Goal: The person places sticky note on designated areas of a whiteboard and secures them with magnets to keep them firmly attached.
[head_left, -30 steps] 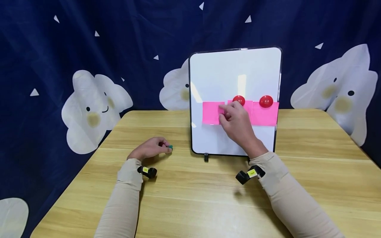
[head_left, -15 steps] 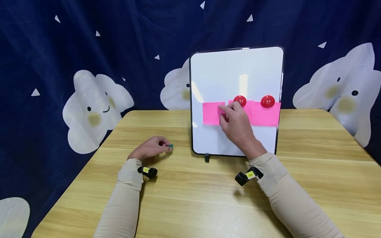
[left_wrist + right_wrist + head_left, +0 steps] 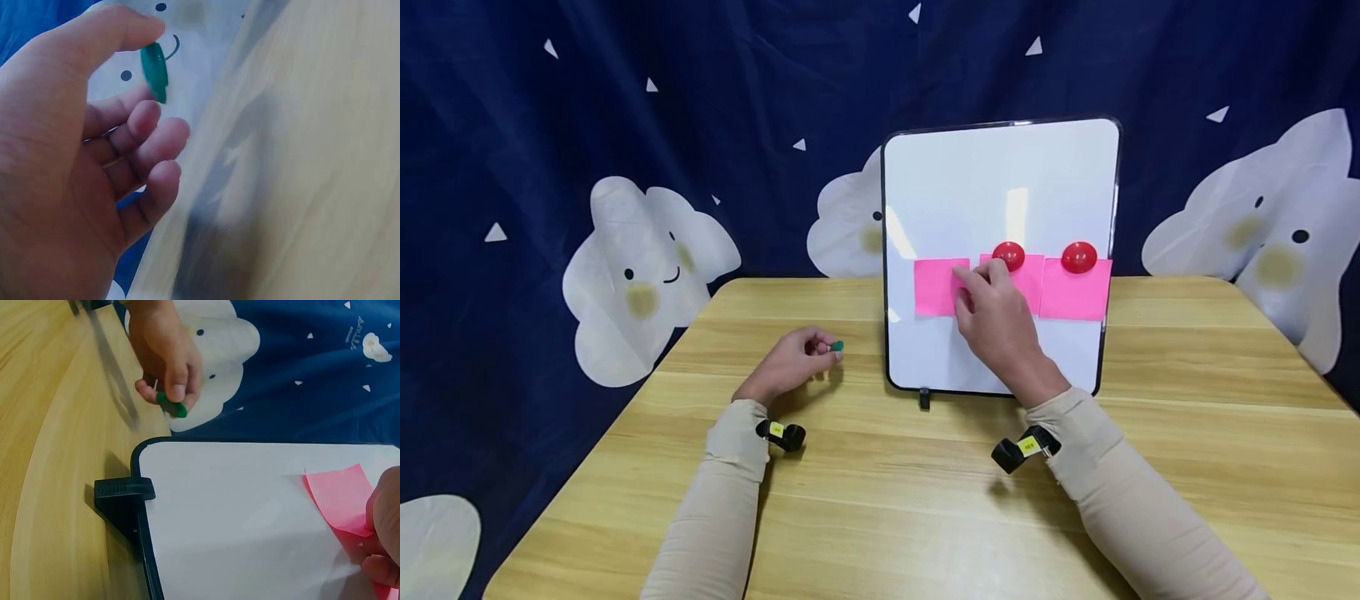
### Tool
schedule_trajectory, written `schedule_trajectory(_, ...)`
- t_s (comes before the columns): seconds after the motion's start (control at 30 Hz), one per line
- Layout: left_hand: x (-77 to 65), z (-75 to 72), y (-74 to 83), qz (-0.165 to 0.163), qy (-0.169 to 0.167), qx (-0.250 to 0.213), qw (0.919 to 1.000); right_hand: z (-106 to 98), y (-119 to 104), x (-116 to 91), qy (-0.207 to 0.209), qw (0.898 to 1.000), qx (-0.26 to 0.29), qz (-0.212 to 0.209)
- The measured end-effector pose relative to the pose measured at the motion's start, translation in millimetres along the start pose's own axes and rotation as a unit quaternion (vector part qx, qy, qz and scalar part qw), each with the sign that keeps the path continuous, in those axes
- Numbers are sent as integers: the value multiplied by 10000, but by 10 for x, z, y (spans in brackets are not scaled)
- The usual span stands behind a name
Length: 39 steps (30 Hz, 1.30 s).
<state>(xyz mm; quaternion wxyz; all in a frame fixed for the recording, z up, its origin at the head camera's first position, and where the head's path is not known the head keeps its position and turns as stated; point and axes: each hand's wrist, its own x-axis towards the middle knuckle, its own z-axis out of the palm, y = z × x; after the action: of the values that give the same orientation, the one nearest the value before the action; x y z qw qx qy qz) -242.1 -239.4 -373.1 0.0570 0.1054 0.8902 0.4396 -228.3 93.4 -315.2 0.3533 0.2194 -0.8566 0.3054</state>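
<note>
A small whiteboard point(image 3: 992, 183) stands upright, with three pink sticky notes side by side across it. My right hand point(image 3: 1003, 325) pinches the right edge of the leftmost pink sticky note point(image 3: 932, 287) at the board. In the right wrist view that pink note point(image 3: 340, 494) bows slightly off the surface. Red domed magnets sit on the top edges of the middle note point(image 3: 1032, 279) and the right note point(image 3: 1075, 296). Left of the board, my left hand point(image 3: 792, 362) holds a green round magnet point(image 3: 155, 70) between thumb and index finger, its other fingers loosely bent.
The board rests on small black feet point(image 3: 924, 400) on a wooden table point(image 3: 880, 500). Behind the table hangs a dark blue curtain point(image 3: 760, 75) with white clouds. Each wrist carries a small black camera, such as the left one point(image 3: 790, 436).
My left hand, holding the green magnet, has lifted slightly and shifted toward the board. The right hand stays at the leftmost pink sticky note. The head view has turned slightly.
</note>
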Motion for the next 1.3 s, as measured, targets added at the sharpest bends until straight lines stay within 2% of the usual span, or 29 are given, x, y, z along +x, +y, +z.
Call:
schedule_trajectory(0.27,16,18,97,349,337,-56,9988,21,15,-3,57,10000,-68,17)
schedule_trajectory(0.57,28,29,222,738,791,-217,9939,40,26,-9,117,9997,-196,-64)
schedule_trajectory(1.1,-3,63,427,1134,974,-94,9887,26,40,-17,107,9979,-564,-295)
schedule_trajectory(1.3,-7,94,507,1400,1132,-99,9836,25,64,-19,162,9974,-613,-346)
